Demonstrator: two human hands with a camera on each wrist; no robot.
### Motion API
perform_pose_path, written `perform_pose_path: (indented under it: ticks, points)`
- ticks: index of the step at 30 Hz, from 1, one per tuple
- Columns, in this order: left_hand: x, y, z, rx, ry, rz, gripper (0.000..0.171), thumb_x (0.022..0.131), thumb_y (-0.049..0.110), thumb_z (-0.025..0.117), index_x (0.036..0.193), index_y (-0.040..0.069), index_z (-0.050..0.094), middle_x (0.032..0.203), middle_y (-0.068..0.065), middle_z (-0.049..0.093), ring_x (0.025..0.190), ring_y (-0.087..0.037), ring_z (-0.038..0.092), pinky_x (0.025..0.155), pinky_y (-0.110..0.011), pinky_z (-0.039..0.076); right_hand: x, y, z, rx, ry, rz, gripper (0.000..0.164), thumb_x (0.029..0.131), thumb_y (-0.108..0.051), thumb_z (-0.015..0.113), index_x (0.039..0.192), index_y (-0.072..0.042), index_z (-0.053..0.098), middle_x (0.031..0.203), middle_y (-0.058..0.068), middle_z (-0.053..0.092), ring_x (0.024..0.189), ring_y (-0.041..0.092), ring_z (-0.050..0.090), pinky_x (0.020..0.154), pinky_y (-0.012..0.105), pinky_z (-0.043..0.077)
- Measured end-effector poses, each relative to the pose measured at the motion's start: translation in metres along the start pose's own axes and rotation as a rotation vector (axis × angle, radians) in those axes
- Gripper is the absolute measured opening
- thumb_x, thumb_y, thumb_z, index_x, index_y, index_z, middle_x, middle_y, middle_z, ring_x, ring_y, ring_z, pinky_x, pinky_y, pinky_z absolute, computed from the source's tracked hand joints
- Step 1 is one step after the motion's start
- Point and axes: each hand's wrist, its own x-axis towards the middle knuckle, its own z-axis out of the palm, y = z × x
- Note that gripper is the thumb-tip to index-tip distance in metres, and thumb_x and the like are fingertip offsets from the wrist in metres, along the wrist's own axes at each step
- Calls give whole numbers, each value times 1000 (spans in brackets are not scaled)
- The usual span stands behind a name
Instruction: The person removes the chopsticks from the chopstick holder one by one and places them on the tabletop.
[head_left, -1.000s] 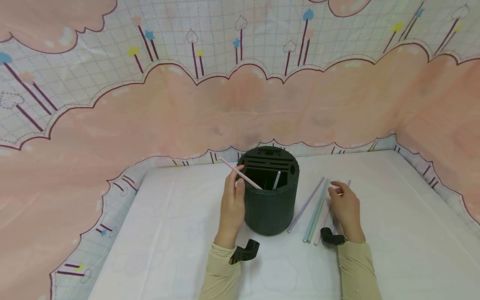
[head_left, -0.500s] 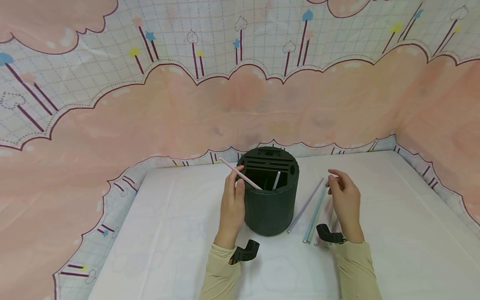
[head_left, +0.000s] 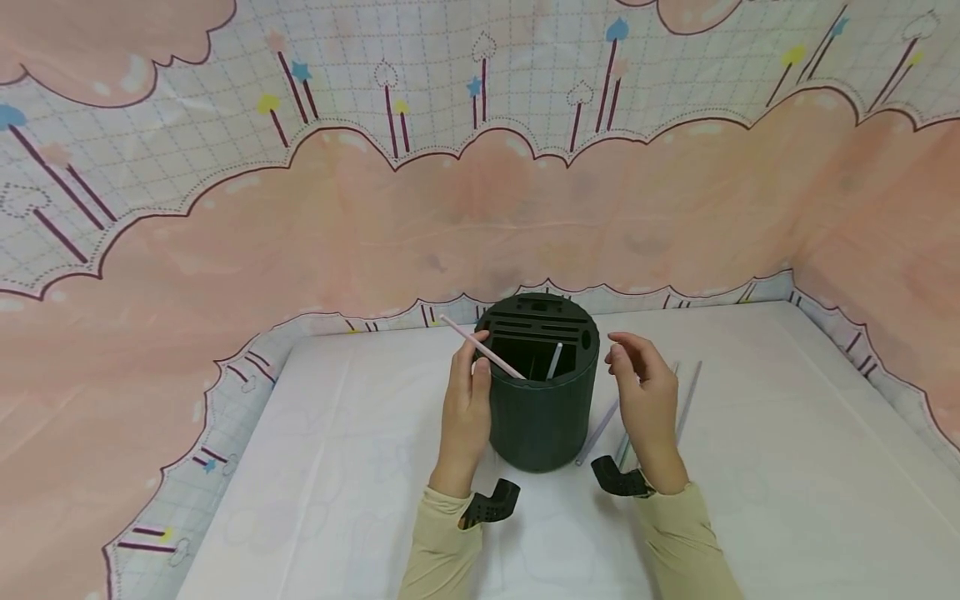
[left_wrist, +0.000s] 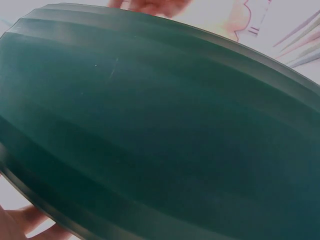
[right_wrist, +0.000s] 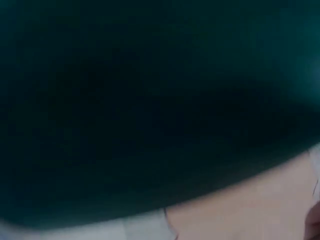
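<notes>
A dark green round pen holder (head_left: 538, 429) stands upright on the table, with slots and a large square opening in its top. My left hand (head_left: 463, 417) grips its left side, thumb at the front and a fingertip at the rim. A thin pink stick (head_left: 468, 339) leans out of the opening over that side, and a pale stick (head_left: 555, 361) stands inside. Close to the right side of the holder is my right hand (head_left: 648, 408), its fingers loosely bent with nothing seen between them. The holder's wall (right_wrist: 150, 100) fills most of the right wrist view.
Several thin pastel sticks (left_wrist: 302, 42) lie on the white table (head_left: 337, 467) to the right of the holder. Partly behind the right hand are a purple stick (head_left: 597, 437) and a greyish one (head_left: 687, 404). A patterned peach curtain (head_left: 525, 225) rises behind the table.
My right hand has moved left from over the loose sticks to beside the pen holder. The left hand, the holder and the leaning pink stick have stayed in place.
</notes>
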Motion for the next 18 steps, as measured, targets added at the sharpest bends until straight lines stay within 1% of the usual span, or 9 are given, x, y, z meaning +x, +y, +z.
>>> perform_pose_path:
  ticks: [4, 6, 8, 11, 12, 14, 16, 18]
  points:
    - [0, 0, 0, -2, -1, -6, 42, 93, 52, 27, 131, 39, 34, 138, 10, 31, 126, -12, 29, 95, -54, 29, -5, -17, 11, 48, 52, -165, 18, 88, -9, 55, 103, -7, 63, 90, 4, 58, 80, 12, 50, 71, 23, 38]
    - [0, 0, 0, -4, -3, -5, 41, 93, 52, 27, 131, 38, 34, 138, 10, 31, 126, -12, 29, 95, -54, 29, -7, -26, 13, 56, 77, -245, 17, 87, -7, 55, 101, -3, 63, 94, 8, 56, 85, 15, 48, 75, 25, 37]
    - [0, 0, 0, -6, -5, -2, 41, 93, 52, 27, 132, 38, 34, 138, 9, 31, 126, -12, 29, 95, -54, 29, -9, -36, 15, 67, 83, -313, 17, 87, -7, 55, 100, 1, 62, 96, 12, 56, 88, 18, 48, 79, 27, 37]
    - [1, -1, 0, -7, -6, 0, 41, 93, 51, 27, 132, 38, 34, 138, 10, 31, 126, -12, 29, 95, -54, 29, -10, -53, 17, 78, 57, -399, 21, 87, -11, 54, 99, 5, 61, 94, 17, 57, 91, 24, 49, 85, 28, 36]
    - [1, -1, 0, -7, -5, 1, 41, 93, 51, 27, 132, 38, 34, 138, 10, 31, 126, -12, 29, 95, -54, 29, -10, -56, 18, 78, 43, -425, 22, 88, -13, 54, 99, 5, 61, 92, 16, 58, 91, 25, 49, 86, 28, 36]
    - [1, -2, 0, -7, -3, 5, 41, 93, 51, 27, 132, 38, 34, 137, 10, 31, 126, -12, 29, 95, -53, 29, -11, -55, 21, 67, 9, -469, 26, 89, -18, 53, 101, 4, 61, 91, 14, 59, 91, 25, 50, 89, 32, 36]
    - [1, -2, 0, -9, -2, 9, 40, 94, 50, 27, 132, 38, 34, 137, 10, 32, 126, -12, 29, 96, -53, 29, -11, -49, 25, 55, -28, -509, 29, 90, -22, 52, 104, 2, 61, 90, 9, 61, 91, 23, 52, 93, 38, 35]
    - [1, -3, 0, -11, 1, 18, 40, 94, 49, 27, 132, 38, 34, 137, 10, 32, 126, -12, 30, 96, -51, 30, -11, -43, 28, 17, -59, -553, 30, 90, -27, 52, 102, -1, 64, 90, 6, 63, 90, 21, 54, 95, 43, 32]
